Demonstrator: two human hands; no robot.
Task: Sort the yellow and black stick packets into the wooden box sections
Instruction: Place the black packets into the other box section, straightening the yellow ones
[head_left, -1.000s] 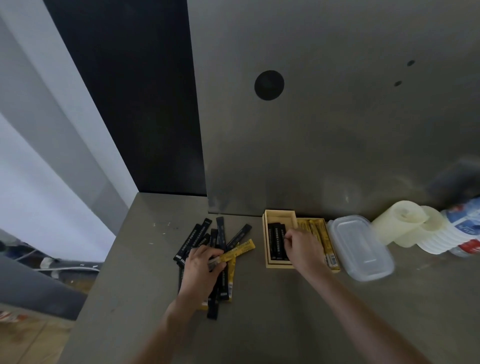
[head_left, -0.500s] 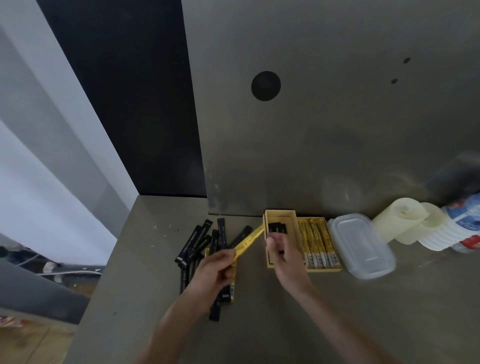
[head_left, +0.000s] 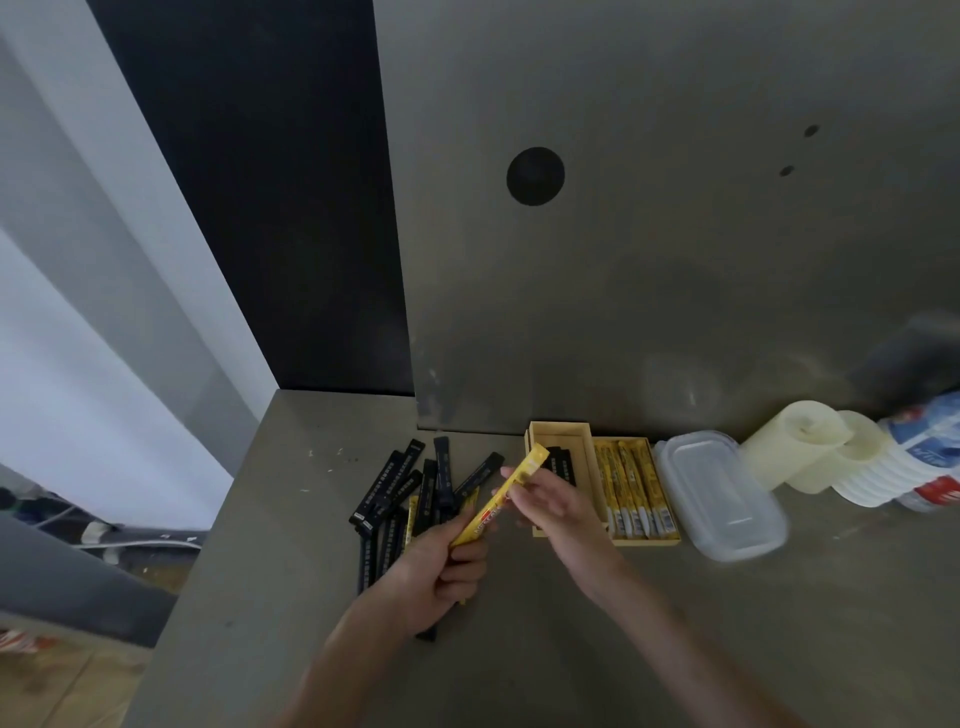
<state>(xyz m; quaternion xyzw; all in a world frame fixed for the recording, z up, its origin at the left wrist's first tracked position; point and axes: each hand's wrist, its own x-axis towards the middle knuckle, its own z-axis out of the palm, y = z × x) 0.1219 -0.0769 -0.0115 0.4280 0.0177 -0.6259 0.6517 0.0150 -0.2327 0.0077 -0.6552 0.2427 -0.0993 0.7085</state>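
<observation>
A yellow stick packet (head_left: 500, 500) is held up above the table between both hands. My left hand (head_left: 431, 571) grips its lower end. My right hand (head_left: 558, 506) pinches it near the middle. Behind the right hand stands the wooden box (head_left: 558, 430). Its left section holds black packets (head_left: 562, 462), and its right section holds several yellow packets (head_left: 631, 488). A loose pile of black packets (head_left: 415, 483) with a few yellow ones (head_left: 413, 512) lies on the table to the left of the box.
A clear plastic lidded container (head_left: 722, 499) sits right of the box. Beyond it lie a pale roll (head_left: 795, 457) and stacked white cups (head_left: 883, 473). A metal wall panel (head_left: 649, 260) rises right behind the box. The table's left edge (head_left: 218, 519) drops off.
My left hand lifted a yellow packet out of the pile. My right hand left the box's black section and came left to take hold of the packet's middle.
</observation>
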